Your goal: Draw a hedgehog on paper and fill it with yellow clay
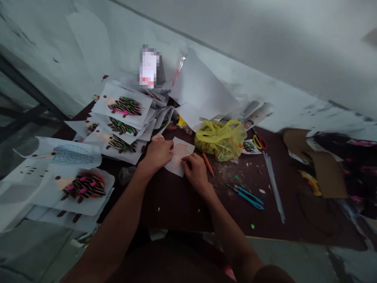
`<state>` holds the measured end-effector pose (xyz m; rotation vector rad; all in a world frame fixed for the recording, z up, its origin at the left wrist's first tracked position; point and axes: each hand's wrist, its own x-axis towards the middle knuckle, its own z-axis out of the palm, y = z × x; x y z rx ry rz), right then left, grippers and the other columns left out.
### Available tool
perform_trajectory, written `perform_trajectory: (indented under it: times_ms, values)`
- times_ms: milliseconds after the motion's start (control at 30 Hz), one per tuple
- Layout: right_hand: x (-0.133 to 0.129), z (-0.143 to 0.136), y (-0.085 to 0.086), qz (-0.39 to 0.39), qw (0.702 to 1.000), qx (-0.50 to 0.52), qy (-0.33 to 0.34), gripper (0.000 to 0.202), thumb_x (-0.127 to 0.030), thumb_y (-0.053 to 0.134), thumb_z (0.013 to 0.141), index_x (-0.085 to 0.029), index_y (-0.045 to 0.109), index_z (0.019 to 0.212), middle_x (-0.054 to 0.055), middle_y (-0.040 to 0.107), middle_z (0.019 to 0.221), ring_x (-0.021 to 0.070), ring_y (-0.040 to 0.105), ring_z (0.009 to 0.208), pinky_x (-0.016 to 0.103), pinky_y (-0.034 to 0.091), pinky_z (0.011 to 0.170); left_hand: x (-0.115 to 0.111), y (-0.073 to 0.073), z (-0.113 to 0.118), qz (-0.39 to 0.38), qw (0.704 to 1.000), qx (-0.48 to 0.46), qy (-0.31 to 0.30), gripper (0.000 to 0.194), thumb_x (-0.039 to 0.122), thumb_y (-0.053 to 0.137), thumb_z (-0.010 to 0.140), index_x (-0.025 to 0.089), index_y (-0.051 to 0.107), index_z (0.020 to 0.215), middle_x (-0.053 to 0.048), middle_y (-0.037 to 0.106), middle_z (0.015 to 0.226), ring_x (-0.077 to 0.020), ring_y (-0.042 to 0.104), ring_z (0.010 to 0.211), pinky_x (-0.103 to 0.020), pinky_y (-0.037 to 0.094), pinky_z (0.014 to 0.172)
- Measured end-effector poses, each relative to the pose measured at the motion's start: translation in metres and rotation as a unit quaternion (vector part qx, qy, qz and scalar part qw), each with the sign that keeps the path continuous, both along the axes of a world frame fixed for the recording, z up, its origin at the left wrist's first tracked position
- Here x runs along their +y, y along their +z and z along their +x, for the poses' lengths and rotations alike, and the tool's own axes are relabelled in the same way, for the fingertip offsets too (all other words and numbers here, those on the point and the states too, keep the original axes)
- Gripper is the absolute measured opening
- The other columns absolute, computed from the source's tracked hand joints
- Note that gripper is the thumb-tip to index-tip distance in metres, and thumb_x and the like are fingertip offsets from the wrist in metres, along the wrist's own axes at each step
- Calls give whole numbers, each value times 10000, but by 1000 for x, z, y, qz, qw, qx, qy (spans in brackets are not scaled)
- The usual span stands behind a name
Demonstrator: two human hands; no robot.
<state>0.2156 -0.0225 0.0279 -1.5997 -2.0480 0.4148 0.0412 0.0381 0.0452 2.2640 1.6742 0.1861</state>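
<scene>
A small white sheet of paper (177,168) with an orange drawing lies between my hands on the dark table. My left hand (157,155) is closed at its left edge, fingers bent and pressed together on the paper. At the right edge my right hand (196,169) is curled, thumb and fingertips closed on the sheet. An orange marker (208,164) lies just beyond my right hand. Behind the left hand shows a bit of peach-coloured material (158,138), partly hidden. A yellow plastic bag (220,139) sits past the paper.
Stacked sheets with hedgehog pictures (123,106) fill the left side, more hedgehog sheets (79,186) nearer me. Blue thread snips (249,197), clear glue sticks (273,186) and yellow-red scissors (259,142) lie right. A yellow glue gun (311,182) rests by brown cardboard (330,173).
</scene>
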Motion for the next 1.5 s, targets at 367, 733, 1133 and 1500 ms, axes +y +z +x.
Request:
perform_trajectory:
  times_ms: [367,733,1133,1500]
  values:
    - [0,-10,-2,-11,998,-64,-7,205,-204,526,976,-166,728,976,78,672,911,199,605,868,323,419,791,-1,1,-2,6,1000,-2,-5,257,248,582,858,174,714,1066,-143,720,989,-307,631,1084,-403,508,896]
    - [-16,-16,4,35,964,-264,19,241,-181,489,994,-186,714,1080,101,645,915,226,518,843,353,330,737,2,-2,-4,-3,1000,-4,-5,235,258,600,862,195,698,1067,-116,717,1020,-276,624,1109,-355,498,904]
    - [-26,-4,6,50,958,-280,27,299,-157,464,988,-170,666,1208,106,636,941,228,492,839,356,323,734,1,2,-3,-16,1000,-16,-3,248,237,599,863,205,694,1089,-123,715,1027,-291,615,1127,-368,496,896]
    - [-30,-4,9,33,963,-262,48,341,-372,489,1017,-241,652,1287,106,611,977,232,485,866,355,335,754,2,-2,-4,-5,1000,-10,-7,218,247,588,872,220,686,1066,-98,714,966,-280,600,1131,-366,477,914]
